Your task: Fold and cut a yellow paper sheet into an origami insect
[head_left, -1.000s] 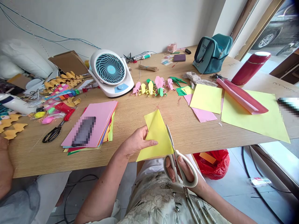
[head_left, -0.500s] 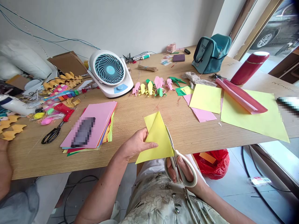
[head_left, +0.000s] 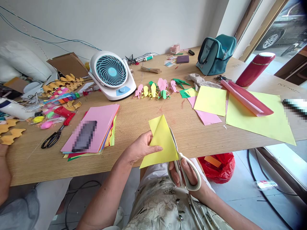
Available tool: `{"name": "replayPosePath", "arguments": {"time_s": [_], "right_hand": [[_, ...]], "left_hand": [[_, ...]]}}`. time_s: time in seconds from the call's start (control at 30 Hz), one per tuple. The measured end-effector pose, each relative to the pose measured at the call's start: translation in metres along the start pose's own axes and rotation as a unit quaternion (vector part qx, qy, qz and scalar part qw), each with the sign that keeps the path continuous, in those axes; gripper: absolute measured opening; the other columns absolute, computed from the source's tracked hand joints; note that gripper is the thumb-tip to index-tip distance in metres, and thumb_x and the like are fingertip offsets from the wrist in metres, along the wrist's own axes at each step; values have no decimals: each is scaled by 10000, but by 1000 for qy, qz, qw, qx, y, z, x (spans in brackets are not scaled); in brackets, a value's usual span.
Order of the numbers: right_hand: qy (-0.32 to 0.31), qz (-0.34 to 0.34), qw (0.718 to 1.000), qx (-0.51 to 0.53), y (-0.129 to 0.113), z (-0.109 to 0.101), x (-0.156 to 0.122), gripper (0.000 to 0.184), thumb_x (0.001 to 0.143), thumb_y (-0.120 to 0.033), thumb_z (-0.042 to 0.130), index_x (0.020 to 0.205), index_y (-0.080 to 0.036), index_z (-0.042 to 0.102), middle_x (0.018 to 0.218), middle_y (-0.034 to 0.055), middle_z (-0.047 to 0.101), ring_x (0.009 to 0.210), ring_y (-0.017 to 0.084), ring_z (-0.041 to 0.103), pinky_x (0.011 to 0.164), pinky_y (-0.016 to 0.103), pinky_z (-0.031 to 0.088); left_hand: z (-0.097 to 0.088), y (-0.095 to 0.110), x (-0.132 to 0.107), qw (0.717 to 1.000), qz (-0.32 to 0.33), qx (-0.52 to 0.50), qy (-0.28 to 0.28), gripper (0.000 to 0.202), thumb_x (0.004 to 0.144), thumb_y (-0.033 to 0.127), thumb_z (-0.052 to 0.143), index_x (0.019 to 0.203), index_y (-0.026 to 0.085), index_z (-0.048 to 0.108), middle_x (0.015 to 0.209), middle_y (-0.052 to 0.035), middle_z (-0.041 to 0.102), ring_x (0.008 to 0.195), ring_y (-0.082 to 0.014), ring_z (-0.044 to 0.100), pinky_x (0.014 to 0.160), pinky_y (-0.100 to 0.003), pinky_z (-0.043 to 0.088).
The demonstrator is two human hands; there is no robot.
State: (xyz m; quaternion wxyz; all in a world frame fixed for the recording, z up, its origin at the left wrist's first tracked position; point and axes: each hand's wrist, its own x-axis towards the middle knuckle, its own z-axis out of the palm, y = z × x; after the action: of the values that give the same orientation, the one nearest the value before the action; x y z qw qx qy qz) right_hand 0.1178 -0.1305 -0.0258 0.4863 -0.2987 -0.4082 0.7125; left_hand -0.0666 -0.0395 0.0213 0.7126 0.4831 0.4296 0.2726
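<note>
My left hand (head_left: 144, 147) pinches a folded sheet of yellow paper (head_left: 163, 137) by its left side, thumb on top, fingers hidden underneath. The paper is held over the table's front edge, one flap folded to a point at the top. In my right hand (head_left: 185, 172) is a pair of scissors (head_left: 183, 174) with cream-white handles, fingers through both loops. The scissor blades lie along the paper's right edge; whether they are cutting into it at this instant I cannot make out.
A stack of coloured paper (head_left: 96, 124) lies left, near black-handled scissors (head_left: 54, 137) and a white fan (head_left: 111, 76). Small paper figures (head_left: 153, 89) stand behind. Yellow sheets (head_left: 211, 99) and a red bottle (head_left: 254, 70) are right. A red bag (head_left: 223, 169) sits below; another person's arm (head_left: 4, 172) shows far left.
Almost nothing differs. The view has shifted very slightly, and both hands keep the same hold on the paper and the scissors.
</note>
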Motion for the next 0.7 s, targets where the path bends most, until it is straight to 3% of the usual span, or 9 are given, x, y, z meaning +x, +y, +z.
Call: {"name": "replayPosePath", "arguments": {"time_s": [0.47,0.7], "right_hand": [[12,2,1000,6,1,1,0,481,924,-624,484,776,-178,587,488,-31,442,418,98,379,429,254,298],[24,31,998,57,9,0,2,485,959,-611,410,894,-171,604,562,-14,496,477,107,429,490,254,339]], "left_hand": [[-1,-3,-1,1000,5,13,1,679,596,340,909,1141,130,563,1093,-119,724,992,-264,697,838,-334,539],[-1,-4,4,999,12,35,16,696,607,349,899,1167,135,546,1136,-137,706,1026,-293,688,820,-347,545]]}}
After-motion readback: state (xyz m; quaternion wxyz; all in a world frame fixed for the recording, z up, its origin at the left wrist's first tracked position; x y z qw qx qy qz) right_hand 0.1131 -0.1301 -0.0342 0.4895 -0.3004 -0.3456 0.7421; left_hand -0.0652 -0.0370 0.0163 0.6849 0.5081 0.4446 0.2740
